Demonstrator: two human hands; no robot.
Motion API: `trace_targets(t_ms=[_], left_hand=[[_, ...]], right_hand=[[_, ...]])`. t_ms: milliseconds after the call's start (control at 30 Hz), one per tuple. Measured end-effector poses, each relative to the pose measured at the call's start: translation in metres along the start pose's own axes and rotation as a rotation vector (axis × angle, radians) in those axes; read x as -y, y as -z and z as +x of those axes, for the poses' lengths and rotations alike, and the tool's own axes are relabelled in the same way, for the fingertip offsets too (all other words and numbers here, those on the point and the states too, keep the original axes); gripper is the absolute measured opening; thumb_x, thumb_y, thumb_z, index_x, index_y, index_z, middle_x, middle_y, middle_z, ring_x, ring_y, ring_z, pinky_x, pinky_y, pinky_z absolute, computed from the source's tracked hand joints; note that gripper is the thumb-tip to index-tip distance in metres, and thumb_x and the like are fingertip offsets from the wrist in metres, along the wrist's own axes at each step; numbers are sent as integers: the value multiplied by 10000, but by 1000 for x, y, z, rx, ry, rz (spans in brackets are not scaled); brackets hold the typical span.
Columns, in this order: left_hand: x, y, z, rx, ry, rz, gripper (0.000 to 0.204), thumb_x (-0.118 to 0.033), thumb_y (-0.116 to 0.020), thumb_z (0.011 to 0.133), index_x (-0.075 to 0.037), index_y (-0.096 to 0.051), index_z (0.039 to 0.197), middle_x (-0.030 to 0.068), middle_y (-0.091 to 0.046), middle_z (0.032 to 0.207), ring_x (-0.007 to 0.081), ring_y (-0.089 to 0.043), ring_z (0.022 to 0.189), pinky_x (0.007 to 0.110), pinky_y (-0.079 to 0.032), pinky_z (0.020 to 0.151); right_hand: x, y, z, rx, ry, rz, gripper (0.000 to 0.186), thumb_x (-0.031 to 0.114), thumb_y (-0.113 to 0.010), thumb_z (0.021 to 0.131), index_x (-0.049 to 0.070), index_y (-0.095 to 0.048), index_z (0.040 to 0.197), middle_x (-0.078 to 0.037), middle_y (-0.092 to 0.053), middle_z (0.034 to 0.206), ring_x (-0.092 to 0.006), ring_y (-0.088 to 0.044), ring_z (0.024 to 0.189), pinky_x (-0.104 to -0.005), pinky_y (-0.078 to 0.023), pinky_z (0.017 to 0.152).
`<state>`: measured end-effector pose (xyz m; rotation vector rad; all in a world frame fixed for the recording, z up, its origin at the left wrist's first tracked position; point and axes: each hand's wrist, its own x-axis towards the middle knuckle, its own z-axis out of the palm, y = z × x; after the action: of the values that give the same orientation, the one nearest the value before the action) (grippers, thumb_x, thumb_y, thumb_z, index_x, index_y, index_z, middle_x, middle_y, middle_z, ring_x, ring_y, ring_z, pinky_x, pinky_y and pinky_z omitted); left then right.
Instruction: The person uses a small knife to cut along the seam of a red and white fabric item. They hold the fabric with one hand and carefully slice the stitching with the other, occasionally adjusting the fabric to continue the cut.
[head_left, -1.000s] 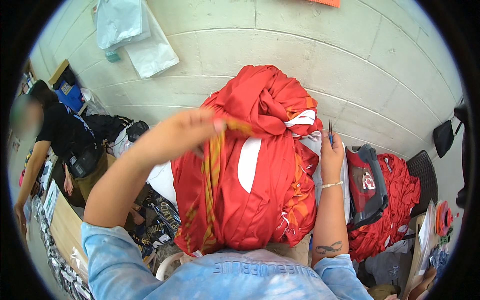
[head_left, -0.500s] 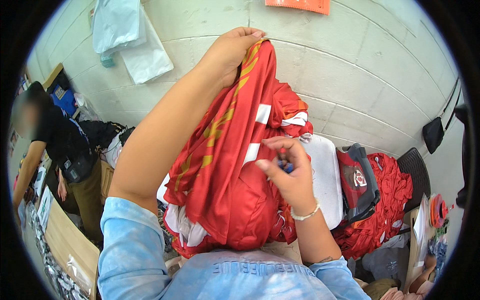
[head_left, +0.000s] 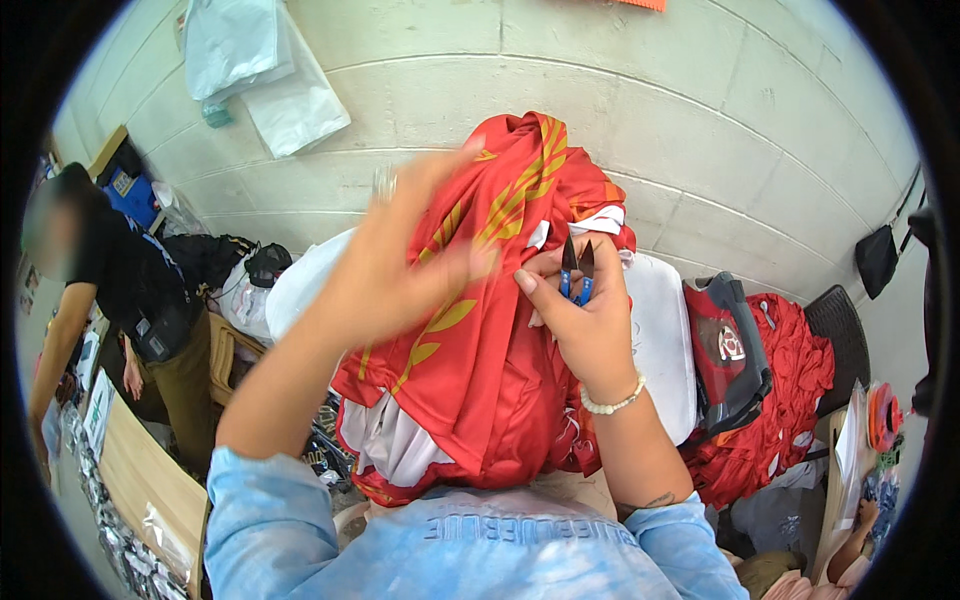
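A pile of red garments fills the centre, the upper one printed with yellow leaf shapes, with white and orange patches showing. My left hand is motion-blurred above its left side, fingers apart and apparently holding nothing. My right hand is closed round blue-handled thread snips with dark blades pointing up; its thumb and fingers rest against the red cloth at the pile's right side. A white padded board shows behind and to the right of the pile.
A grey-and-red machine stands right, beside more red garments. At left, a person in black stands by a wooden table. Plastic bags and a black pouch hang on the walls. Another person's arm shows lower right.
My left hand has let go of the lifted garment and moved down; that garment now lies over the pile. My right hand with the snips has risen slightly from half a second ago.
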<state>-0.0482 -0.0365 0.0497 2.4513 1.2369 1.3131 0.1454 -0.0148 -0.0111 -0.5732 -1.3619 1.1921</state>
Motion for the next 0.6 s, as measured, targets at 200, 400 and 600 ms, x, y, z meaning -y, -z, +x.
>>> trace_targets(t_ms=[200, 400, 600], left_hand=[[3, 20, -61, 43, 213, 204, 660, 107, -470, 762, -143, -454, 1372, 184, -548, 1274, 343, -596, 1054, 349, -479, 889], [86, 121, -67, -434, 404, 45, 353, 95, -407, 889, -19, -628, 1141, 34, -621, 1024, 113, -569, 931, 233, -442, 853], [97, 170, -66, -748, 212, -110, 261, -38, -423, 970, -12, -554, 1195, 57, -593, 1076, 114, -566, 962, 243, -453, 861]], right_hand=[[4, -3, 5, 92, 243, -158, 266, 10, -674, 834, 58, -452, 973, -36, -595, 853, -52, -516, 635, -207, -442, 568], [23, 25, -35, 120, -188, -699, 233, 218, -741, 799, 62, -568, 810, -1, -517, 647, -98, -545, 610, -272, -438, 548], [9, 29, -68, 401, 74, -905, 204, 171, -722, 763, 44, -576, 827, -83, -578, 721, -251, -579, 610, -330, -462, 550]])
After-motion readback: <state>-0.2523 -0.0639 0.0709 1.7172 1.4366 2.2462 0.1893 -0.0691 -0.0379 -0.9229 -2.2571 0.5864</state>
